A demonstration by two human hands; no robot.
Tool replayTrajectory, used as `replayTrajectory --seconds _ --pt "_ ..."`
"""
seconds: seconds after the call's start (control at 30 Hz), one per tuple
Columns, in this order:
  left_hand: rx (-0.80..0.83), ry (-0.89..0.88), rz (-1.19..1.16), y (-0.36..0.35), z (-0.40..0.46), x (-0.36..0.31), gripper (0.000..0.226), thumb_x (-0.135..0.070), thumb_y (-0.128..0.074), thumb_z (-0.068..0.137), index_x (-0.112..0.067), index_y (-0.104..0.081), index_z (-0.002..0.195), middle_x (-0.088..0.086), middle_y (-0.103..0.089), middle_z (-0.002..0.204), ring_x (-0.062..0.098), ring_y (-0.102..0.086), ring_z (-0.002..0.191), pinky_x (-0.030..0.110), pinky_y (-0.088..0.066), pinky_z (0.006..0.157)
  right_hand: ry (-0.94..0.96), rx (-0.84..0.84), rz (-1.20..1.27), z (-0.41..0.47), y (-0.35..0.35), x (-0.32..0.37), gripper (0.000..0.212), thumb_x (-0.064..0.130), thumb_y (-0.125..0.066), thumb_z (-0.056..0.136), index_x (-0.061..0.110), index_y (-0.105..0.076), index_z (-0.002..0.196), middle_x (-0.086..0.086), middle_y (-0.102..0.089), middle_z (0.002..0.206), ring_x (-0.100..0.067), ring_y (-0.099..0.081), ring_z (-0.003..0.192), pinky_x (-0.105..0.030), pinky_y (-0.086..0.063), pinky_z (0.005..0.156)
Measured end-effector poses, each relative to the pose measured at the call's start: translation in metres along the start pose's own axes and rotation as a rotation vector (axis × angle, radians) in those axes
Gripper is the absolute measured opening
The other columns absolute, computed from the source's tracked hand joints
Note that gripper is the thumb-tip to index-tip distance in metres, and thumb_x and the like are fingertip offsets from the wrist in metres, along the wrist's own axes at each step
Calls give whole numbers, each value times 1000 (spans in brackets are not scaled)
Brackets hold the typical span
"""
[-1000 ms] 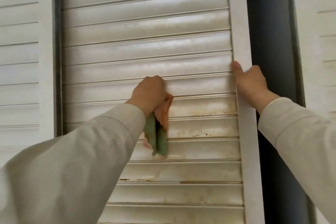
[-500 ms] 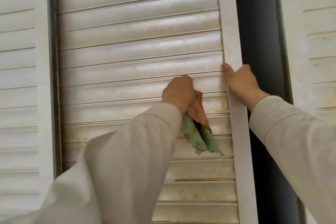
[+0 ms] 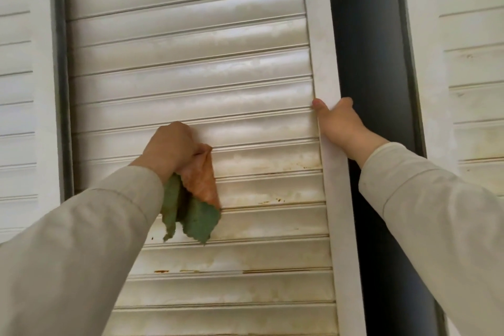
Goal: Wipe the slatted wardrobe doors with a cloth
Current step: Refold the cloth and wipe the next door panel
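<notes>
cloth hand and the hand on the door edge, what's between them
In the head view, only bare door slats lie between the left hand gripping the cloth and the right hand; brownish stains sit just below.

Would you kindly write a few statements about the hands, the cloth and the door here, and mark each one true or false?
1. The left hand grips the cloth against the slatted door. True.
2. The cloth is plain white. False: it is orange on one part and green on the other.
3. The right hand holds the door's right frame edge, with the thumb on the front. True.
4. The slats are spotless throughout. False: brown rust-like marks show on the lower slats.
5. Both arms are bare. False: both wear light long sleeves.
</notes>
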State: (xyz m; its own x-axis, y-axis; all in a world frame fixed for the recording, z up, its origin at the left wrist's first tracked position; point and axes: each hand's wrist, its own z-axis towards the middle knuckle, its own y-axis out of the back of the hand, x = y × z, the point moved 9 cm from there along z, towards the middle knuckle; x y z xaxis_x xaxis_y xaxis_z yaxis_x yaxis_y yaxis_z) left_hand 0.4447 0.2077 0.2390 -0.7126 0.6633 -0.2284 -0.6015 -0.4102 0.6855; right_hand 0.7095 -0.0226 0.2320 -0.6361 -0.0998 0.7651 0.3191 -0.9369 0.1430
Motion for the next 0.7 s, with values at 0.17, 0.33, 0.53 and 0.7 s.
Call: replayTrajectory --seconds 0.17,0.33,0.53,0.7 --pt "4 -117 -74 -10 -13 -73 40 -50 -71 85 -10 -66 89 15 -70 102 35 -63 103 30 -43 74 -19 64 -7 -2 -13 4 66 50 -43 101 11 -18 148 -10 -45 142 -29 -48 123 -36 -40 91" --pt "-15 -226 -208 -30 -27 -169 36 -47 -70 82 -14 -63 97 11 -67 104 32 -63 101 30 -41 71 -7 97 -22 -3 -23 6 64 46 -42 103 7 -17 147 -13 -43 144 -31 -47 126 -35 -38 90" --pt "-213 -249 -372 4 -34 -182 14 -28 -54 91 -15 -50 90 11 -62 92 32 -57 87 31 -36 68 -26 162 5 -4 -20 4 68 50 -41 102 8 -15 148 -13 -41 148 -32 -46 129 -45 -41 106" --pt "-642 -9 -837 74 -15 -145 6 -20 -48 95 -14 -47 94 2 -59 88 24 -54 83 30 -36 69 -40 171 -13 -1 -20 2 67 52 -39 102 12 -14 149 -11 -41 147 -31 -45 129 -41 -40 100"
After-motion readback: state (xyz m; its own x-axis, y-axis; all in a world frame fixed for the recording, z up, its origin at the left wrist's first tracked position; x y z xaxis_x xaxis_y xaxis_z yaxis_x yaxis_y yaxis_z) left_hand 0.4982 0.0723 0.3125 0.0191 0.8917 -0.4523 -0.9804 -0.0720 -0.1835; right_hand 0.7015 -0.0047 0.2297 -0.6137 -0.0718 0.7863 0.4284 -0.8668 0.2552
